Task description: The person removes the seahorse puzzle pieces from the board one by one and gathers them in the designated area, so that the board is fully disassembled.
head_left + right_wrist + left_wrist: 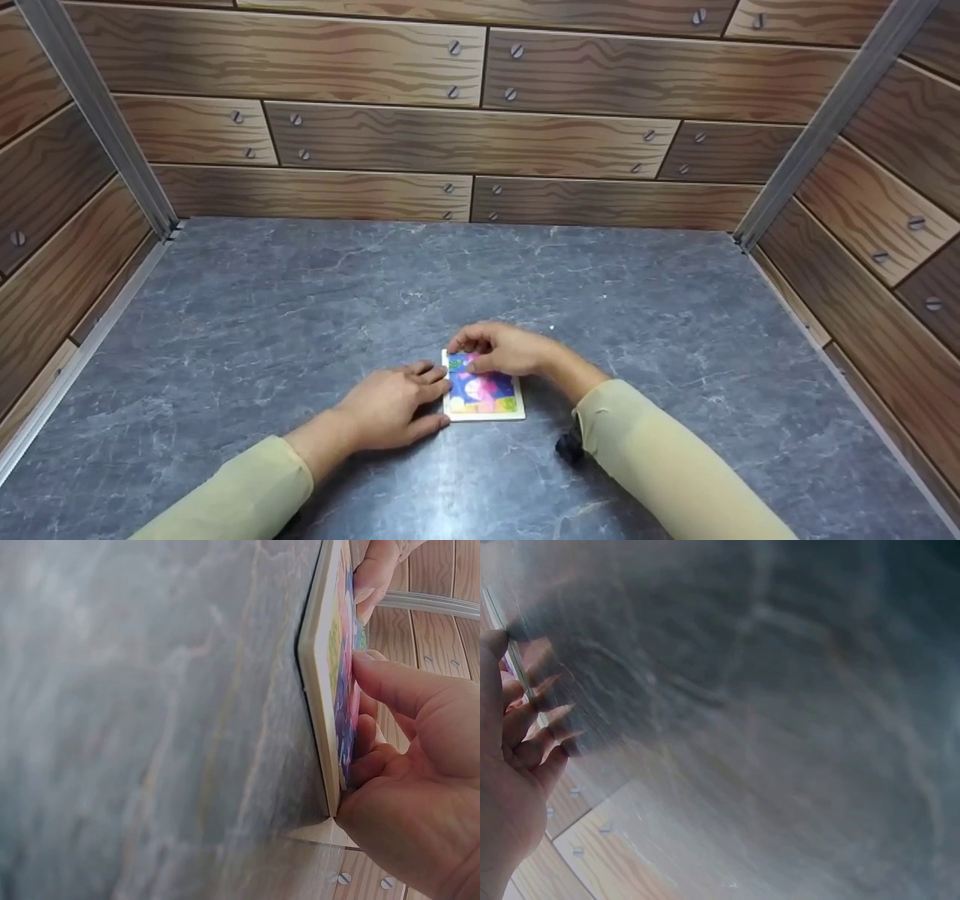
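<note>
Right hand (pixel 510 349): arched over the far-left part of the picture board (pixel 484 390), fingers bent and thumb set apart from them; in the right wrist view the thumb tip meets the coloured face. Whether a loose piece sits under those fingertips cannot be told.
Left hand (pixel 390 409): spread and fairly straight, fingertips against the board's left edge, thumb at its near-left corner; it touches without wrapping round anything.
Picture board: lying flat on the table (pixel 360 300) between the two hands, its pale rim (pixel 487 417) bare along the near side, the inside printed in blue, pink, yellow and green.
Step in hand: probably close fingerwork on the coloured face near its far-left corner, the left hand acting as a brace.
Next move: seems to call for light, exact fingertip pressure from the right hand, with the left edge backed so that the board does not slide.
Sleeves: pale yellow-green on both forearms; a small dark object (pixel 570 448) shows beside the right cuff (pixel 600 412).
Plank-patterned walls (pixel 480 142): beyond the table, with grey metal strips (pixel 112 127) at the corners.
</note>
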A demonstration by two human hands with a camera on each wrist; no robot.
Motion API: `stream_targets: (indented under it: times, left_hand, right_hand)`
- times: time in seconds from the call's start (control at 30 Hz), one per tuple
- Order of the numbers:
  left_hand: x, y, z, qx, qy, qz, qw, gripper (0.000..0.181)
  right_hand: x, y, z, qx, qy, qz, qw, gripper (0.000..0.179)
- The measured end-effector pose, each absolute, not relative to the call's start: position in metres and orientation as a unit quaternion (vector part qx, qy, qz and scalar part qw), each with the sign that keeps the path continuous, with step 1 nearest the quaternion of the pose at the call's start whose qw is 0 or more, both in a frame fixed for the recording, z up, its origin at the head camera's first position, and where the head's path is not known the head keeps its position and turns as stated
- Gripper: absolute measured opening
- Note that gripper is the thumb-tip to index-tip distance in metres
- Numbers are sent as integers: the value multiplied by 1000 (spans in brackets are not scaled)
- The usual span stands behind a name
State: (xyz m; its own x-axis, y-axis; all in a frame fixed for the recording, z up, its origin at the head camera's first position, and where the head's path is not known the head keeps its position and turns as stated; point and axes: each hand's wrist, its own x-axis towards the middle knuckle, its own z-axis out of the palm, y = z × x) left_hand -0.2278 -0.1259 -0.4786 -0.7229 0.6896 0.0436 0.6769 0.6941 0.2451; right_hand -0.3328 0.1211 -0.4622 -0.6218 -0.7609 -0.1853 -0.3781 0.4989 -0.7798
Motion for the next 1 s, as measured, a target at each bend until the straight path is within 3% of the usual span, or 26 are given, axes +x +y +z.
stream_targets:
  times: [1.0]
  left_hand:
    - [-227, -126, -478, 365, 922, 126, 33, 59]
  right_hand:
    - [-333, 122, -462, -350, 818, -370, 266, 35]
